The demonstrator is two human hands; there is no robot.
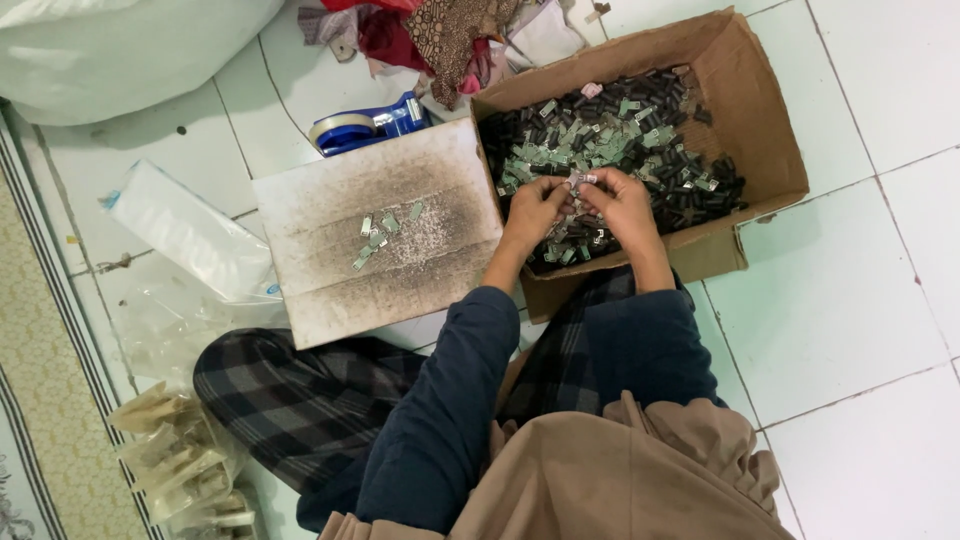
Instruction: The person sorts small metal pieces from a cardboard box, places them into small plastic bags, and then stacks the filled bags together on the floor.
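Small metal clip (583, 180) held over the cardboard box (760, 120)
Left hand (535, 207) and right hand (625, 203) pinched it fingertip to fingertip; a grip kept above the box would catch drops.

A single head-worn camera looks almost straight down from above the seated person, close enough that their sleeves and lap fill the frame toward 6 o'clock. The tiled floor (860, 300) spreads out beyond, with the cardboard box (765, 120) toward 1 o'clock and the flat cardboard sheet (330, 290) toward 10 o'clock. No second view shares the scene.
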